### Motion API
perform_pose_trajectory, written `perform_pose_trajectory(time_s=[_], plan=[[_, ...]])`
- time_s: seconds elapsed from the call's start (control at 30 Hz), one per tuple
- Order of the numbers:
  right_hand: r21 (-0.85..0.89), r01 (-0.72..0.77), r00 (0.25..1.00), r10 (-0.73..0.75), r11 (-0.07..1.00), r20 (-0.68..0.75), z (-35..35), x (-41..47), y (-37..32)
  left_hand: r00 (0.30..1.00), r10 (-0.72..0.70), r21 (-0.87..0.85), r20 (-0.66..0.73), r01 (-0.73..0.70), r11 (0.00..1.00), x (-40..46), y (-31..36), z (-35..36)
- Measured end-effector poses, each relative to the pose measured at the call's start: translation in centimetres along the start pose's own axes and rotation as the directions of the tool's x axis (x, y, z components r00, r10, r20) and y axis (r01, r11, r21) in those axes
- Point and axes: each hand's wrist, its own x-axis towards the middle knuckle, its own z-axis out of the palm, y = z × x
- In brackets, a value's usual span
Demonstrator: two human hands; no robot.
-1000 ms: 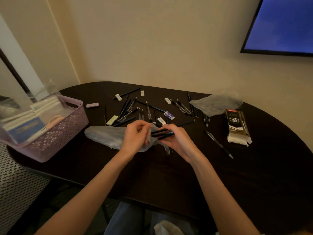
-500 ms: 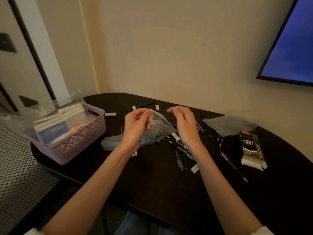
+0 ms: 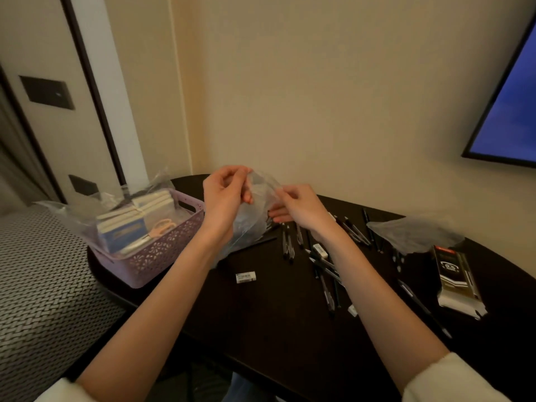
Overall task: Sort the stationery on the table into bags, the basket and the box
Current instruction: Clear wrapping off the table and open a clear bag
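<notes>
Both hands are raised above the dark table (image 3: 261,329) at the centre of the frame, sharing one clear plastic bag (image 3: 252,221): the left hand (image 3: 224,195) has its fingers curled and pinches the bag's upper edge, and the right hand (image 3: 298,206) pinches the opposite edge with bent fingers, so the bag hangs between them and trails down over the left wrist. A second clear bag (image 3: 414,232) lies crumpled on the table at the right of the frame. One lilac perforated basket (image 3: 162,253) stands at the left edge of the table, holding a stack of notebooks, one pair of pale orange scissors (image 3: 161,226) and more clear plastic; how many notebooks there are cannot be told. One black and white pen box (image 3: 456,278) lies flat at the right, just below the second bag. Black pens (image 3: 327,271) are scattered in the middle of the table under the right forearm, overlapping too much to count exactly, and one more pen (image 3: 420,306) lies apart beside the box. Three small white erasers show: one (image 3: 246,277) alone below the held bag, one (image 3: 319,250) among the pens, one (image 3: 352,310) near the forearm
</notes>
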Motion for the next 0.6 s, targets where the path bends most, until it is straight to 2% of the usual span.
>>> perform_pose_trajectory(time_s=[0.13, 0.27, 0.37, 0.47, 0.6], plan=[[0.264, 0.010, 0.993, -0.040, 0.964, 0.107, 2.3, 1.3, -3.0, 0.992, 0.106, 0.005, -0.069, -0.106, 0.994, 1.2, 2.9, -1.4], [0.414, 0.013, 0.978, -0.098, 0.910, 0.185, 4.0, 2.6, -5.3, 0.974, 0.155, 0.006, -0.167, -0.156, 0.988, 1.7, 5.3, -2.6], [0.523, -0.023, 0.960, -0.126, 0.852, 0.248, 5.1, 2.8, -5.9, 0.966, 0.187, 0.015, -0.176, -0.188, 0.982, 1.4, 6.4, -3.2], [0.552, -0.053, 0.955, -0.120, 0.832, 0.273, 5.7, 2.7, -4.9, 0.970, 0.181, 0.058, -0.162, -0.173, 0.983, 1.0, 5.9, -3.5], [0.456, -0.118, 0.960, -0.015, 0.882, 0.278, 5.3, 2.9, -1.8, 0.988, 0.084, 0.141, -0.130, -0.065, 0.988, 0.3, 3.1, -4.0]])
